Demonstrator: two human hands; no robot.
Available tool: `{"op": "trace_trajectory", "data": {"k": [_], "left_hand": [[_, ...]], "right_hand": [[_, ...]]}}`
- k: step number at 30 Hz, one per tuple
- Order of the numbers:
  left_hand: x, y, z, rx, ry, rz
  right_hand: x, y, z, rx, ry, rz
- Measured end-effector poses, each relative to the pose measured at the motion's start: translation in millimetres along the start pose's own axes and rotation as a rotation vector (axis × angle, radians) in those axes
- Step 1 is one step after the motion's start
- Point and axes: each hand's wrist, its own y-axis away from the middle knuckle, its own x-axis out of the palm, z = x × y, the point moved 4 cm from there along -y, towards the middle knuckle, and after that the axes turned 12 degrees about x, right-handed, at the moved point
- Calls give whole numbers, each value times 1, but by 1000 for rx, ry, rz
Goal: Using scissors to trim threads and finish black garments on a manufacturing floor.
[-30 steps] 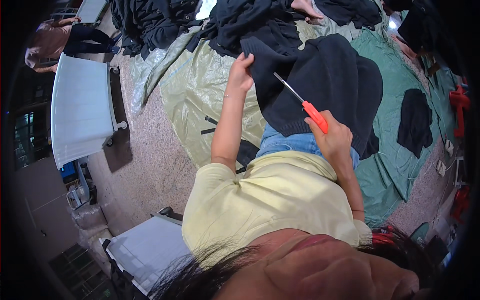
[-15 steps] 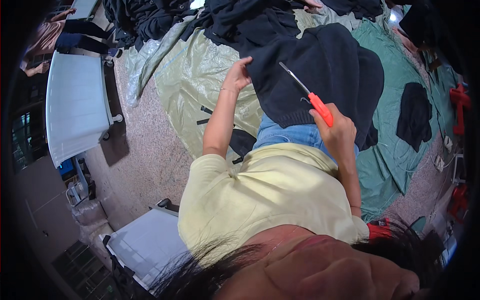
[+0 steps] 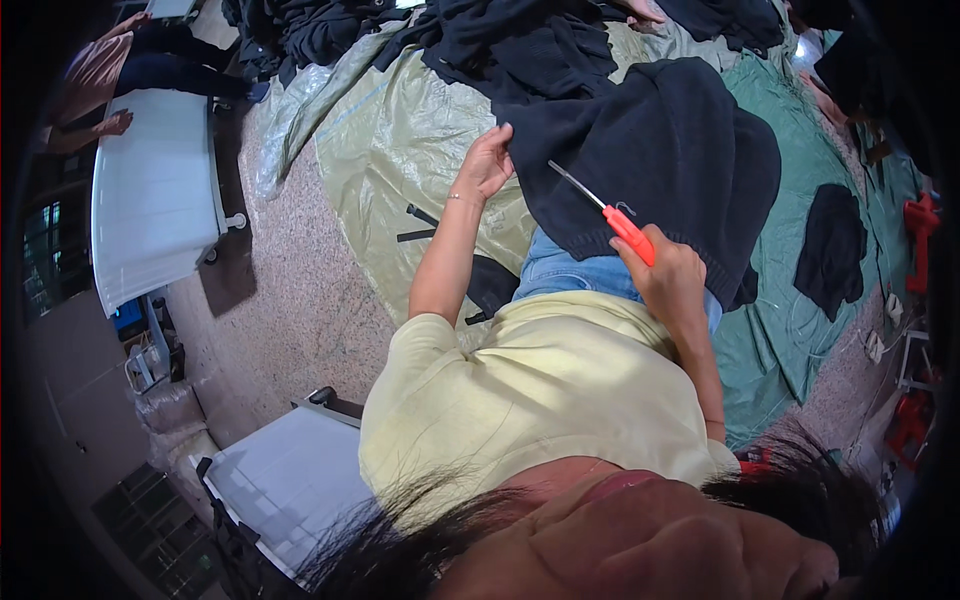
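Note:
A dark navy knit garment (image 3: 660,140), likely a sweater, lies spread over my lap, its ribbed edge toward my body. At its left edge, my left hand (image 3: 486,168) pinches the fabric between thumb and fingers. My right hand (image 3: 668,278) is closed around the red handle of a slim tool (image 3: 632,236) with a thin metal shaft; its exact kind is unclear. The shaft points up and left over the garment, and I cannot tell whether its tip touches the knit. Beside the handle shows a small pale curl of thread (image 3: 626,208).
Dark garments (image 3: 520,50) are heaped beyond my lap; another dark piece (image 3: 832,240) lies on the green sheet (image 3: 770,330) at right. A yellowish plastic sheet (image 3: 370,150) covers floor at left. A white wheeled cart (image 3: 155,190) stands farther left, with a person (image 3: 95,75) beside it.
The red-handled tool and my right hand have shifted slightly left and down relative to the garment. My left hand keeps its place at the edge. The whole view has moved a little.

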Motion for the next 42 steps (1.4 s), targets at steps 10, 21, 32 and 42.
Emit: {"op": "trace_trajectory", "data": {"k": [10,21,32,42], "left_hand": [[-38,12,40,-72,193,57],[-5,32,44,-19,94,144],[47,45,2,129,58,212],[1,40,19,32,24,36]], "right_hand": [[-3,-1,6,60,-27,48],[-11,9,6,72,-79,-38],[-18,10,5,75,-52,-10],[-51,34,-11,-32,97,27]]}}
